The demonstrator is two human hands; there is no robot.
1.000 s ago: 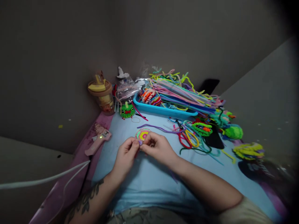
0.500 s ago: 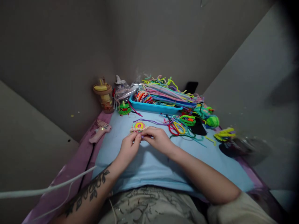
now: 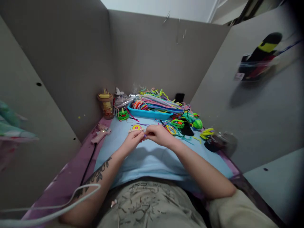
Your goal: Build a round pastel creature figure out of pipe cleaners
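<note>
My left hand (image 3: pixel 132 141) and my right hand (image 3: pixel 159 135) meet above the blue sheet, fingertips pinched close together. A bit of purple pipe cleaner (image 3: pixel 145 136) shows between them, with its rest hidden by the fingers. Just behind the left fingertips is a round coiled pipe-cleaner piece (image 3: pixel 136 127), pink and yellow at its centre with a cream, ridged edge; my left fingers seem to grip its near rim. Beyond the right hand lie red-and-yellow-handled scissors (image 3: pixel 170 129) among loose pipe cleaners.
A blue tray (image 3: pixel 150 114) heaped with pipe cleaners (image 3: pixel 163 102) stands at the back. A green pipe-cleaner figure (image 3: pixel 123 115) and a lidded cup (image 3: pixel 105 106) are left of it. A pink glue gun (image 3: pixel 101 135) lies left. Right are a phone (image 3: pixel 188 130) and a dark cap (image 3: pixel 212 145).
My view has tilted up, bringing in the partition tops and a wall holder at right. Both hands stay pinched together; the round piece has tipped from facing me to lying flatter behind the fingers.
</note>
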